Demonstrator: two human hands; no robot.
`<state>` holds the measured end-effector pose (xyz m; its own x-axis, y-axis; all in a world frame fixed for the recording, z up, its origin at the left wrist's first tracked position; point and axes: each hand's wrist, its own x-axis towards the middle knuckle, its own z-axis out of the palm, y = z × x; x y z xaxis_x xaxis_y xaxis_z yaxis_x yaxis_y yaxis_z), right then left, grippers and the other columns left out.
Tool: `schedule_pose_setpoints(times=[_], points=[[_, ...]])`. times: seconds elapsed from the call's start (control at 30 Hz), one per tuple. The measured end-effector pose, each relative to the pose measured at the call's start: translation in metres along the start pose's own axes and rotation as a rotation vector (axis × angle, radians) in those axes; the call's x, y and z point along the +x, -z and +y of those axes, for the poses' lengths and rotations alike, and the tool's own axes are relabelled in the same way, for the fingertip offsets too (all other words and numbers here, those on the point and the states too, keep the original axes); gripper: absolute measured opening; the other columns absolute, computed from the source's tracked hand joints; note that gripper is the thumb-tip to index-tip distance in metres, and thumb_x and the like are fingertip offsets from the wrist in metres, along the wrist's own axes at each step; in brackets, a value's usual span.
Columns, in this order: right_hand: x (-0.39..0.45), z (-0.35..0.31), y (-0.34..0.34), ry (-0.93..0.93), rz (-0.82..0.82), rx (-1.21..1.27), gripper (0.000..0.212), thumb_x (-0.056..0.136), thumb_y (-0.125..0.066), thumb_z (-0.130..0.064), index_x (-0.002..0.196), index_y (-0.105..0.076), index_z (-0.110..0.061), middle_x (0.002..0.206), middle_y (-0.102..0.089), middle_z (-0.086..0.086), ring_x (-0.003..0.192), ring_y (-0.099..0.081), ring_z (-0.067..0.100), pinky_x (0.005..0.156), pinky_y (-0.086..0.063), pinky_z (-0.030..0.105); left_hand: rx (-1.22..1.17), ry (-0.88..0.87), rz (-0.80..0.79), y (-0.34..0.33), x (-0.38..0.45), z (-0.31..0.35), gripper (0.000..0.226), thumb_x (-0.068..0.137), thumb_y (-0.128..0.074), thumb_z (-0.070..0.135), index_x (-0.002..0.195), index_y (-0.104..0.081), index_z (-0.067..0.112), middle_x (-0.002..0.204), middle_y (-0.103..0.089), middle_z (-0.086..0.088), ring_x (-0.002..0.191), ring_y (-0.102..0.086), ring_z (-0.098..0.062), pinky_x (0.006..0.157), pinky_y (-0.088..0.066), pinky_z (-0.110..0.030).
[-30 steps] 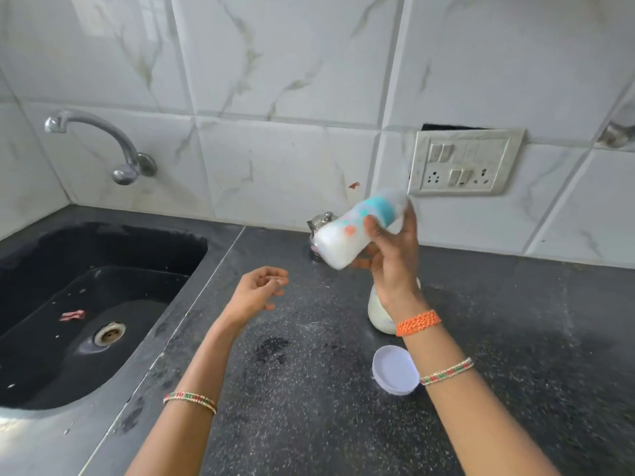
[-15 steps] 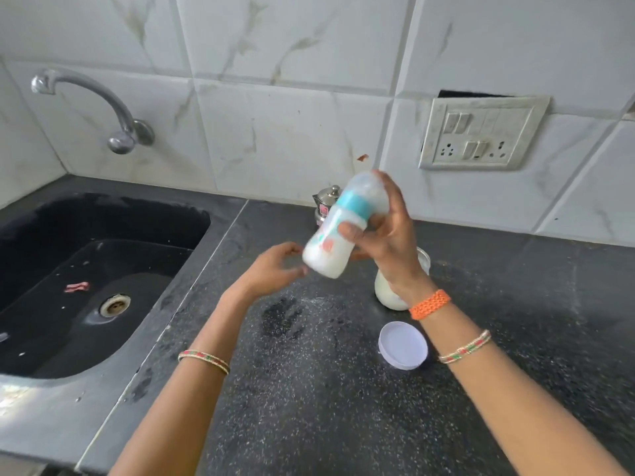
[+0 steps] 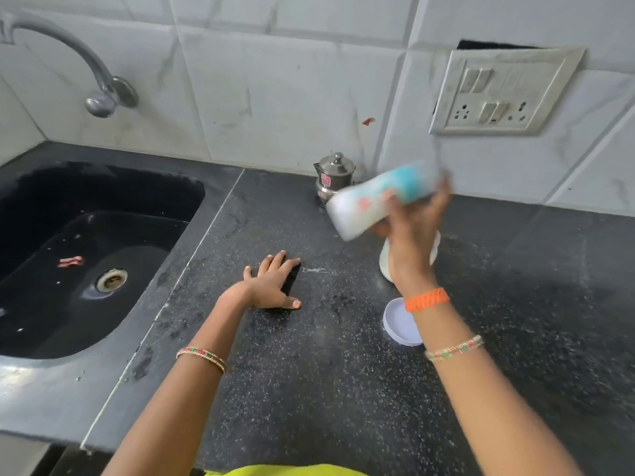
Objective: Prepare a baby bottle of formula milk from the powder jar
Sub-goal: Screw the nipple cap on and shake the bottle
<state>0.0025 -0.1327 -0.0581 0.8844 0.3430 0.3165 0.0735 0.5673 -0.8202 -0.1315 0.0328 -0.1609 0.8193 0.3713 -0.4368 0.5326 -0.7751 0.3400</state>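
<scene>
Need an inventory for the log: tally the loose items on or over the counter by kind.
Baby bottle, in the right hand's grip: 1
Powder jar, open, behind that hand: 1
Jar lid, lying on the counter: 1
Small steel pot with lid, by the wall: 1
Total: 4

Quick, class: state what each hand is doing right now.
Left hand: open, flat on the black speckled counter.
Right hand: holding the white-and-blue baby bottle.

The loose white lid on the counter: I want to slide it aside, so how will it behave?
The lid looks like thin plastic, so probably light and stiff. It lies flat, rim up, on the countertop, so it should skid rather than roll. It seems unlikely to break.
</scene>
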Motion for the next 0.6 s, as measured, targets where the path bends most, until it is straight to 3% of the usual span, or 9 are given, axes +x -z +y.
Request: schedule_pose_setpoints(times=[0.07, 0.1, 0.2, 0.23, 0.37, 0.43, 0.47, 0.53, 0.6], points=[[-0.014, 0.004, 0.007, -0.04, -0.261, -0.153, 0.077, 0.068, -0.077, -0.004, 0.129, -0.037, -0.027, 0.112, -0.064, -0.007, 0.092, -0.064, 0.012, 0.072, -0.057, 0.036, -0.072, -0.016, 0.027, -0.007, 0.0, -0.005, 0.086, 0.087, -0.056, 0.052, 0.15, -0.002, 0.032, 0.159, 0.018, 0.0, 0.145, 0.017, -0.022, 0.113, 0.01, -0.059], [-0.012, 0.003, 0.007, -0.047, -0.226, -0.1, 0.075, 0.069, -0.076, -0.003, 0.128, -0.037, -0.028, 0.113, -0.064, -0.005, 0.093, -0.065, 0.014, 0.069, -0.056, 0.034, -0.108, -0.016, 0.068, -0.012, -0.001, -0.004, 0.082, 0.087, -0.052, 0.057, 0.15, -0.004, 0.033, 0.159, 0.016, 0.001, 0.145, 0.017, -0.021, 0.113, 0.012, -0.058], [0.01, 0.002, 0.005, 0.014, 0.209, 0.186, 0.081, 0.073, -0.076, -0.014, 0.136, -0.027, -0.03, 0.134, -0.051, 0.007, 0.115, -0.059, 0.031, 0.072, -0.056, 0.047, -0.019, 0.036, 0.189, -0.029, -0.002, 0.006, 0.083, 0.085, -0.037, 0.071, 0.15, -0.002, 0.034, 0.159, 0.013, 0.001, 0.146, 0.015, -0.022, 0.111, 0.014, -0.057], [0.011, 0.001, 0.003, 0.07, 0.171, 0.128, 0.085, 0.072, -0.078, -0.018, 0.137, -0.025, -0.029, 0.138, -0.048, 0.004, 0.119, -0.056, 0.031, 0.077, -0.055, 0.051, 0.032, 0.054, 0.227, -0.033, -0.002, 0.009, 0.085, 0.083, -0.033, 0.074, 0.15, -0.001, 0.033, 0.16, 0.012, 0.0, 0.146, 0.013, -0.023, 0.11, 0.013, -0.058], [-0.016, 0.001, 0.006, 0.197, -0.443, -0.466, 0.081, 0.066, -0.079, -0.018, 0.131, -0.033, -0.017, 0.12, -0.055, -0.02, 0.096, -0.062, 0.008, 0.072, -0.055, 0.027, 0.091, 0.047, 0.422, -0.049, -0.002, 0.008, 0.087, 0.078, -0.018, 0.08, 0.15, -0.011, 0.031, 0.161, -0.001, -0.002, 0.147, 0.002, -0.023, 0.112, 0.006, -0.059], [0.0, -0.008, 0.016, 0.255, -0.298, -0.304, 0.084, 0.068, -0.08, -0.017, 0.134, -0.028, -0.013, 0.136, -0.047, -0.002, 0.108, -0.058, 0.015, 0.083, -0.055, 0.033, 0.124, 0.028, 0.475, -0.054, -0.005, 0.009, 0.085, 0.078, -0.01, 0.078, 0.15, -0.011, 0.032, 0.161, -0.004, -0.002, 0.147, 0.0, -0.023, 0.113, 0.005, -0.059], [0.015, -0.011, 0.022, 0.248, -0.106, -0.149, 0.087, 0.07, -0.08, -0.017, 0.136, -0.025, -0.013, 0.142, -0.04, 0.013, 0.115, -0.056, 0.024, 0.09, -0.053, 0.044, 0.121, 0.032, 0.479, -0.054, -0.005, 0.01, 0.083, 0.08, -0.01, 0.076, 0.15, -0.01, 0.032, 0.161, -0.005, -0.002, 0.147, 0.0, -0.024, 0.113, 0.005, -0.058], [0.032, -0.014, 0.029, 0.156, 0.193, 0.025, 0.087, 0.073, -0.075, -0.015, 0.14, -0.02, -0.019, 0.143, -0.037, 0.017, 0.118, -0.054, 0.032, 0.089, -0.051, 0.06, 0.113, 0.05, 0.484, -0.054, -0.005, 0.013, 0.08, 0.083, -0.013, 0.073, 0.15, -0.011, 0.032, 0.16, -0.006, -0.003, 0.147, -0.001, -0.024, 0.113, 0.005, -0.059], [0.019, -0.005, 0.033, 0.085, 0.044, -0.145, 0.083, 0.07, -0.073, -0.018, 0.137, -0.024, -0.021, 0.135, -0.047, 0.005, 0.111, -0.057, 0.025, 0.09, -0.052, 0.052, 0.122, 0.043, 0.502, -0.054, -0.004, 0.014, 0.082, 0.08, -0.01, 0.074, 0.15, -0.012, 0.031, 0.16, -0.007, -0.003, 0.147, -0.001, -0.025, 0.113, 0.004, -0.059]])
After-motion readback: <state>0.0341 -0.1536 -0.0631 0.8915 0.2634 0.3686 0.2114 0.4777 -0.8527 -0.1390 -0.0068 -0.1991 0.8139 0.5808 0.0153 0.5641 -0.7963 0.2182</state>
